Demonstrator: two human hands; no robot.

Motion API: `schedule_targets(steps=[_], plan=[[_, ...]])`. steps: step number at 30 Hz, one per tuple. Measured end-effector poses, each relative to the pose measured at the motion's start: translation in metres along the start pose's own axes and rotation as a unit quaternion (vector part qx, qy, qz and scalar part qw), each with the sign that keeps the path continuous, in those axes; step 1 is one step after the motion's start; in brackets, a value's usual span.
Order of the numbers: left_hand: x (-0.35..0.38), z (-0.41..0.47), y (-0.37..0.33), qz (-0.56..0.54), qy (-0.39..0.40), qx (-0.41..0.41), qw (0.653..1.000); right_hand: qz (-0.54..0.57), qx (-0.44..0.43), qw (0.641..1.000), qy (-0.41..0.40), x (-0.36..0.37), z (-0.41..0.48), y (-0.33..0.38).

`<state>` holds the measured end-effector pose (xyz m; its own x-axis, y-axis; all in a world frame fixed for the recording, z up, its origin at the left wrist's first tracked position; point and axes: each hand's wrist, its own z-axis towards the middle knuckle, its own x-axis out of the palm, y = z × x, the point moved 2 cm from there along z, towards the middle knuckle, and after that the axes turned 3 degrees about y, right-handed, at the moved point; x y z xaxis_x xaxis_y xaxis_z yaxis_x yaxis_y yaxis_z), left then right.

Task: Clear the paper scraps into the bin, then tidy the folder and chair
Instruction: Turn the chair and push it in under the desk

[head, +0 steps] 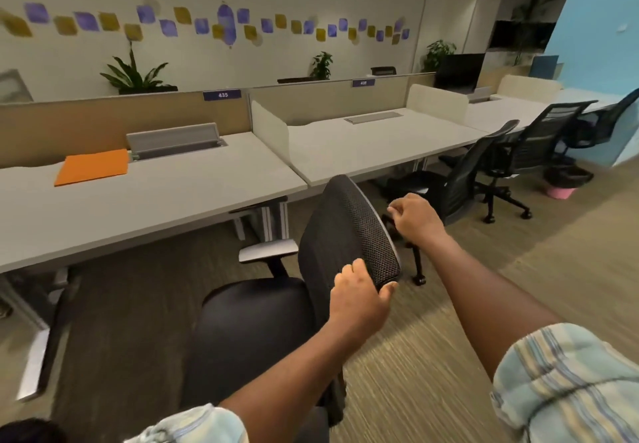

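Left grip [359, 295] clasps the chair [345, 231] backrest's near edge — right grip [413, 216] curled, empty, just beyond it.

A single wide-angle view from the person's head looks forward and down, tilted so the desk [173, 200] runs aslant. It sits close above the chair [345, 235] back and both forearms, while the far wall and the other workstations lie well beyond.

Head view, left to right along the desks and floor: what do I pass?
orange folder → raised desk flap → chair with left hand on its backrest → right hand → more office chairs → pink bin.
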<state>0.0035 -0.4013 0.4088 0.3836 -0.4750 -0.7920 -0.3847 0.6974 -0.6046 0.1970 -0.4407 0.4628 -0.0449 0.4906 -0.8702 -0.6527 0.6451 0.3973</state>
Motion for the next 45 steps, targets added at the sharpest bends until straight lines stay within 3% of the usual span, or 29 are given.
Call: schedule_targets(steps=[4,7,15,20,28,40,45], plan=[[0.015,0.028,-0.027,0.027,0.018,-0.041,0.999,0.007,-0.039,0.998,0.051,0.007,0.015,-0.012],[0.029,0.048,-0.03,0.025,0.094,-0.111,0.989,0.014,-0.059,0.995,0.083,0.018,0.026,-0.012],[0.048,0.072,-0.025,0.015,0.148,-0.156,0.977,0.055,0.049,0.986,0.149,0.06,0.059,-0.019],[0.051,0.073,-0.03,-0.026,0.179,-0.166,0.969,0.06,0.05,0.983,0.166,0.085,0.064,-0.02],[0.034,0.058,-0.014,-0.006,0.181,-0.074,0.981,0.032,0.003,0.996,0.078,0.094,0.069,-0.006],[-0.005,0.034,0.043,0.007,0.168,0.002,0.986,0.036,-0.025,0.999,0.029,0.114,0.054,0.044],[-0.023,0.031,0.076,0.016,0.157,0.024,0.987,0.001,0.022,0.995,0.1,0.131,0.047,0.081]])
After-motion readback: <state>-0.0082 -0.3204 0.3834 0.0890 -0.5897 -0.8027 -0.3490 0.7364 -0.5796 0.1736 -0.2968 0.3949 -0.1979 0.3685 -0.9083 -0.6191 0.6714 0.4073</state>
